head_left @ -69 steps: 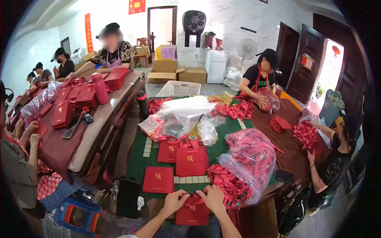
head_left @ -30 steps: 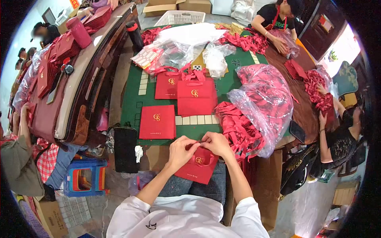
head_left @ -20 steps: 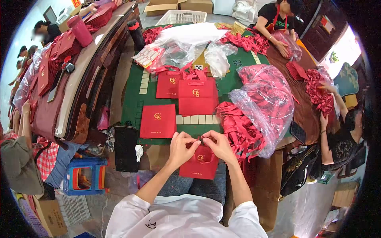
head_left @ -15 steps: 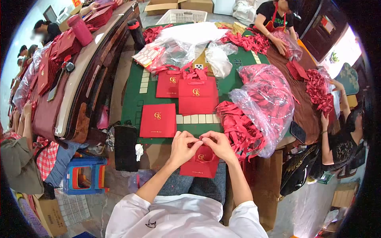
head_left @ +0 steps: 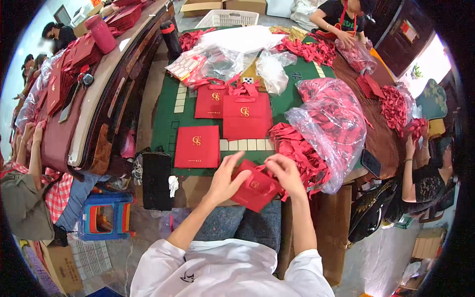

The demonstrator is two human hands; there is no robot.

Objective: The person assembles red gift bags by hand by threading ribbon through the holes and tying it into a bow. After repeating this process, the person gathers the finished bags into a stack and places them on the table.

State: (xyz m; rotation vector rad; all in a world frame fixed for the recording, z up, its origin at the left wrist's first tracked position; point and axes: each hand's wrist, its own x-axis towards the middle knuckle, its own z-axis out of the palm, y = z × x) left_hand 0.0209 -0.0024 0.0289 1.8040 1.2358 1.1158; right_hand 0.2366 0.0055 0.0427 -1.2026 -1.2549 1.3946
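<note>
1. Head view: left hand (head_left: 225, 180) gripped the red bag (head_left: 256, 193), tilted above the lap (head_left: 257, 228).
2. Right hand (head_left: 288, 174) curled at its ribbon handle (head_left: 262, 169); couldn't tell if gripping.
3. Handle work, I'd guess; next called for a steady bag.

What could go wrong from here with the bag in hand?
The tilted red bag is in the left hand, near the lap, so a loose grip might drop it there. The right hand is close to the loose red ribbons, which could snag and get dragged along.
</note>
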